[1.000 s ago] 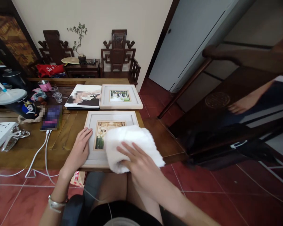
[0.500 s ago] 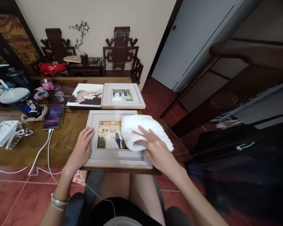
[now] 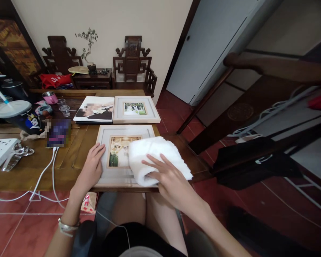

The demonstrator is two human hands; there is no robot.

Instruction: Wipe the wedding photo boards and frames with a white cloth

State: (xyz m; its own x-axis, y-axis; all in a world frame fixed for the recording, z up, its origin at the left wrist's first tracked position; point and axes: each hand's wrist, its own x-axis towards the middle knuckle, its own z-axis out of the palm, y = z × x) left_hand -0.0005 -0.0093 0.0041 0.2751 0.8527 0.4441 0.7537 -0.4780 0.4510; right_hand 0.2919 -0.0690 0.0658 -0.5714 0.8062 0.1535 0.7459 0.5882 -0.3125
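A pale framed photograph (image 3: 105, 134) lies flat at the near edge of the wooden table (image 3: 24, 171). My left hand (image 3: 90, 170) rests flat on the frame's left border, fingers stretched out. My right hand (image 3: 167, 177) presses a folded white towel (image 3: 155, 152) onto the right half of the picture, fingers spread over the cloth. The towel hides the right part of the glass and frame.
Behind lie a second framed photo (image 3: 136, 109) and a photo album (image 3: 95, 109). To the left are a phone (image 3: 58, 133) with white cables (image 3: 44, 171), a power strip (image 3: 1, 151), cups and a lidded black cup (image 3: 16, 114). Carved chairs (image 3: 133, 64) stand at the wall.
My right hand slid the towel from the frame's lower right up to its upper right, then back leftward over the picture. My left hand stayed on the frame's left border.
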